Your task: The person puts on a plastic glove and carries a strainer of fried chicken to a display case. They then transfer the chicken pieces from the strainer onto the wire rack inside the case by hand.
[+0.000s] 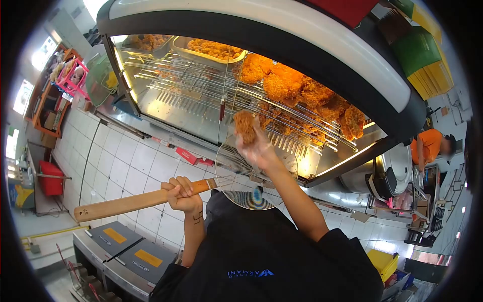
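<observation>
My left hand [182, 195] is wrapped round the wooden handle [126, 204] of a wire mesh skimmer [235, 189]. The skimmer's round basket lies level in front of my body, with no food visible in it. My right hand [257, 149], apparently in a clear plastic glove, grips a piece of fried chicken [244, 126] above the basket's far rim, at the opening of the display case. Inside, more fried chicken [287, 85] is heaped on a wire rack [201, 83] to the right, with some pieces on the level below.
The lit display warmer [322, 38] spans the front. A metal tray of fried pieces [214, 49] stands at its back. Lidded grey fryers [146, 259] are at lower left. A person in orange [427, 148] is far right. A red box [191, 156] lies below the case's edge.
</observation>
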Tool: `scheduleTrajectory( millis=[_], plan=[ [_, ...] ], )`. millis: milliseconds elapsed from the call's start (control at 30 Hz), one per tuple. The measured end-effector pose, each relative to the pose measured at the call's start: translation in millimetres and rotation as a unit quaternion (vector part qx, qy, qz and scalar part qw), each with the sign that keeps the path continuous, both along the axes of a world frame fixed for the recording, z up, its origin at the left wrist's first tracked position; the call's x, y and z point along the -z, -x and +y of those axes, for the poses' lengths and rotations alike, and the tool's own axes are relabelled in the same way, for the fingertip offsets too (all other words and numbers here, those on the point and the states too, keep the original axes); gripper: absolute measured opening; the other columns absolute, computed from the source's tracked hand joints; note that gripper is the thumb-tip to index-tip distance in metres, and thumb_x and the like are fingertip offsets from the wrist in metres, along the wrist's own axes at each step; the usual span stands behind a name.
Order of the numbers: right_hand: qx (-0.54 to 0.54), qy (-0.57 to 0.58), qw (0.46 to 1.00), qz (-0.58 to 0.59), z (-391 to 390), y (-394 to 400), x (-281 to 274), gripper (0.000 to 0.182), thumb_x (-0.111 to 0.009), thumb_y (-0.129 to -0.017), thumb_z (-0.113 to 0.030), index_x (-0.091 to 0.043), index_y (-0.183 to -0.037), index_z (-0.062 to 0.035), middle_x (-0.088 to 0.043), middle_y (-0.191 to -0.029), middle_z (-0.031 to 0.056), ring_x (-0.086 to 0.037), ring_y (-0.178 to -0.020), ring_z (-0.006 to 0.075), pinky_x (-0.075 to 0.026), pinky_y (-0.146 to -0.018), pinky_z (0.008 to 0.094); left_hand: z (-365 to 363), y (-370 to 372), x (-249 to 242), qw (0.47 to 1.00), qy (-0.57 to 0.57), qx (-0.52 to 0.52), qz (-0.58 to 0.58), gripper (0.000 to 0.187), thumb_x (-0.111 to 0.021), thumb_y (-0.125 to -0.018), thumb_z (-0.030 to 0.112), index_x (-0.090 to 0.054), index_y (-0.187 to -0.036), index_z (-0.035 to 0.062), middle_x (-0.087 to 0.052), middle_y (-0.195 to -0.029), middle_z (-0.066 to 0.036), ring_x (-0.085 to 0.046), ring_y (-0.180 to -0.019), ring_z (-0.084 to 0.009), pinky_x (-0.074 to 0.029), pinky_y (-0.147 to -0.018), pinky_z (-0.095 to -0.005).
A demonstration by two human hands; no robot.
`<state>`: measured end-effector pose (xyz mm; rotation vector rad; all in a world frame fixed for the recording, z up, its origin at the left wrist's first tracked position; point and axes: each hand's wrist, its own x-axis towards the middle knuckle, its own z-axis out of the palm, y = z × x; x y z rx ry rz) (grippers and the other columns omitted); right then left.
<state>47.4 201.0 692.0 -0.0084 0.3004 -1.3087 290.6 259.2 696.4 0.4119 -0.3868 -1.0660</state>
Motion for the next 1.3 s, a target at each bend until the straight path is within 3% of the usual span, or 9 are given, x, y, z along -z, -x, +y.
scheduleTrajectory(
  millis=[233, 367, 500, 733, 867, 967, 1067, 1167, 1300],
  plan=[
    [0.078, -0.077, 0.991, -0.083, -97.1, 2.7, 62.1, 0.028, -0.056, -0.094, -0.009, -0.052, -0.122, -0.0099, -0.058, -0.109, 0.0189, -0.057, -0.084, 0.0262, -0.050, -0.068, 0.0331, -0.6, -0.3, 7.4, 1.000, 0.009, 0.017, 0.024, 0.023, -0.049, -0.075, 0.005, -0.029, -0.068, 0.0150, -0.030, -0.054, 0.001, -0.029, -0.042, -0.0102, -0.030, -0.041, -0.0225],
    [0.123, -0.041, 0.989, -0.073, -136.5, 0.8, 49.7, 0.029, -0.059, -0.092, -0.024, -0.059, -0.108, -0.0013, -0.054, -0.082, 0.0096, -0.047, -0.065, 0.0148, -0.045, -0.056, 0.0259, -0.2, 0.6, 10.3, 0.999, 0.010, 0.024, 0.024, 0.022, -0.049, -0.075, 0.005, -0.030, -0.069, 0.0147, -0.031, -0.054, 0.001, -0.029, -0.042, -0.0104, -0.029, -0.041, -0.0224],
    [0.333, -0.026, 0.922, -0.197, -143.3, 5.7, 29.4, 0.024, -0.057, -0.090, -0.026, -0.062, -0.097, -0.0042, -0.061, -0.082, 0.0066, -0.055, -0.070, 0.0181, -0.050, -0.062, 0.0300, -6.2, 3.0, 11.0, 0.999, 0.019, 0.026, 0.031, 0.023, -0.048, -0.076, 0.004, -0.029, -0.067, 0.0145, -0.030, -0.054, 0.001, -0.029, -0.041, -0.0105, -0.028, -0.040, -0.0222],
    [0.334, 0.025, 0.930, -0.151, -108.5, -6.1, 14.2, 0.033, -0.047, -0.095, -0.029, -0.061, -0.108, -0.0024, -0.064, -0.108, 0.0156, -0.060, -0.093, 0.0298, -0.053, -0.080, 0.0401, -3.7, 1.8, 13.8, 0.999, 0.010, 0.025, 0.027, 0.024, -0.047, -0.076, 0.003, -0.029, -0.066, 0.0153, -0.030, -0.053, 0.000, -0.029, -0.041, -0.0100, -0.027, -0.040, -0.0222],
    [0.129, -0.043, 0.985, -0.102, -65.1, 17.9, 25.0, 0.037, -0.046, -0.100, -0.030, -0.052, -0.125, -0.0033, -0.053, -0.133, 0.0222, -0.053, -0.120, 0.0359, -0.046, -0.104, 0.0456, -10.9, -0.4, 14.6, 0.999, 0.021, 0.015, 0.035, 0.023, -0.047, -0.075, 0.004, -0.029, -0.068, 0.0153, -0.031, -0.054, 0.000, -0.029, -0.041, -0.0101, -0.028, -0.040, -0.0226],
    [0.076, 0.001, 0.971, 0.228, -1.0, 10.5, -10.0, 0.038, -0.049, -0.099, -0.030, -0.052, -0.128, -0.0056, -0.055, -0.132, 0.0197, -0.054, -0.119, 0.0303, -0.047, -0.100, 0.0399, -9.2, 0.6, 12.8, 0.999, 0.007, 0.014, 0.038, 0.023, -0.047, -0.075, 0.004, -0.029, -0.068, 0.0154, -0.031, -0.054, 0.000, -0.029, -0.041, -0.0100, -0.029, -0.040, -0.0227],
    [-0.090, -0.031, 0.841, 0.532, 41.1, 24.2, -33.3, 0.042, -0.048, -0.099, -0.038, -0.055, -0.127, -0.0077, -0.056, -0.130, 0.0182, -0.054, -0.120, 0.0279, -0.044, -0.103, 0.0389, -8.3, -0.4, 12.0, 0.999, 0.008, 0.015, 0.031, 0.022, -0.047, -0.075, 0.005, -0.029, -0.068, 0.0146, -0.030, -0.053, 0.000, -0.029, -0.041, -0.0105, -0.030, -0.040, -0.0229],
    [-0.119, 0.273, 0.447, 0.843, 60.8, 44.3, -27.1, 0.045, -0.057, -0.091, -0.047, -0.059, -0.126, -0.0182, -0.063, -0.113, 0.0152, -0.060, -0.104, 0.0298, -0.046, -0.096, 0.0393, -6.1, 2.5, 10.0, 0.999, 0.025, 0.016, 0.016, 0.020, -0.047, -0.075, 0.004, -0.030, -0.068, 0.0129, -0.030, -0.052, 0.000, -0.028, -0.041, -0.0114, -0.031, -0.041, -0.0232],
    [-0.203, 0.134, 0.292, 0.925, 59.3, 40.1, 6.8, 0.037, -0.056, -0.091, -0.043, -0.062, -0.112, -0.0126, -0.063, -0.099, 0.0151, -0.061, -0.101, 0.0340, -0.049, -0.090, 0.0442, 2.8, 11.2, -3.5, 0.998, 0.055, 0.020, -0.017, 0.022, -0.048, -0.074, 0.003, -0.030, -0.068, 0.0136, -0.031, -0.052, 0.000, -0.029, -0.041, -0.0108, -0.031, -0.041, -0.0220]
  ],
)
